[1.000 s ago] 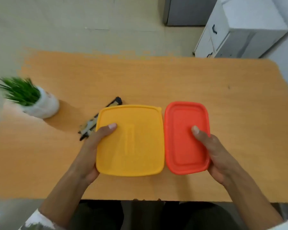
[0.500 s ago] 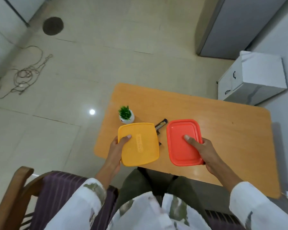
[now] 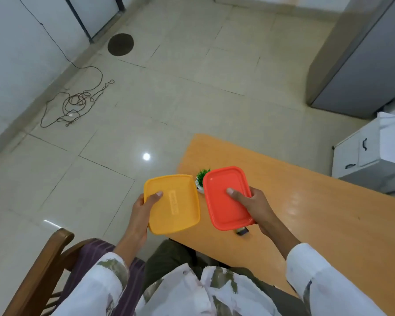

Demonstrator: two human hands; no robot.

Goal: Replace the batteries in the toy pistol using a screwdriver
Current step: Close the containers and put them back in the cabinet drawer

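My left hand [image 3: 140, 209] grips the left edge of a yellow lidded box [image 3: 172, 202], holding it in the air past the table's left edge. My right hand [image 3: 255, 205] grips an orange-red lidded box [image 3: 226, 197] above the wooden table [image 3: 317, 215], thumb on its lid. A small dark object [image 3: 242, 231] pokes out from under the red box on the table; what it is cannot be told. No screwdriver or batteries show.
A small potted green plant [image 3: 201, 179] stands between the two boxes near the table's left end. A wooden chair [image 3: 43, 267] with purple cloth is at my lower left. A white cabinet [image 3: 369, 153] and grey cupboard [image 3: 360, 62] stand right. A cord lies on the tiled floor.
Both boxes have been lifted off the table and carried left; the view has pulled back and high, and the yellow box now hangs beyond the table's edge.
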